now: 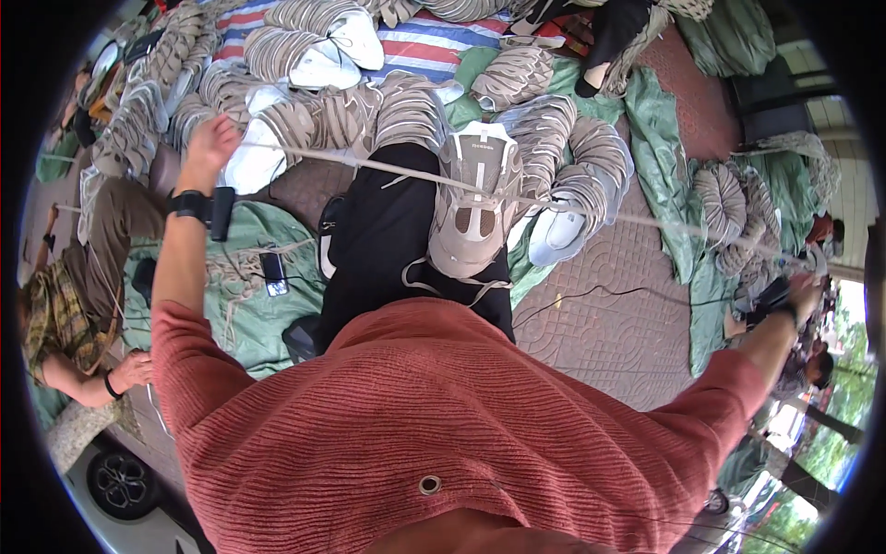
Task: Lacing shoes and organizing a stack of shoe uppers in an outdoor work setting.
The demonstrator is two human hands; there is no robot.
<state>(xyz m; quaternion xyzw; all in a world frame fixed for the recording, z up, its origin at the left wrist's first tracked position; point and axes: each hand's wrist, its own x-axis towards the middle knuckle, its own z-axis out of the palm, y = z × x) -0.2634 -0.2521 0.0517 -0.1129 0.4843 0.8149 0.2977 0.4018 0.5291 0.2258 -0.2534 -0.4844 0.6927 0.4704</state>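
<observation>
A long pale cord [411, 172] is stretched taut from one side of me to the other, above my lap. Its left end is gripped by the closed fingers of my left hand [214, 143], raised at the far left. Far out to the right, my right hand [808, 291] is closed at the cord's other end, small and partly blurred near the picture's rim. Beneath the cord, a grey-beige shoe upper [472, 217] with white trim rests on my black-trousered legs, toe toward me. A loop of pale cord [461, 294] lies by its toe.
Nested rows of shoe uppers [406, 106] lie ahead, on green sheets and a striped tarp [429, 46]. Left, a phone [274, 270] and loose cords lie on a green sheet [221, 314]. Another person's hand [134, 369] is close to my left elbow. A dark cable [600, 290] crosses the paving.
</observation>
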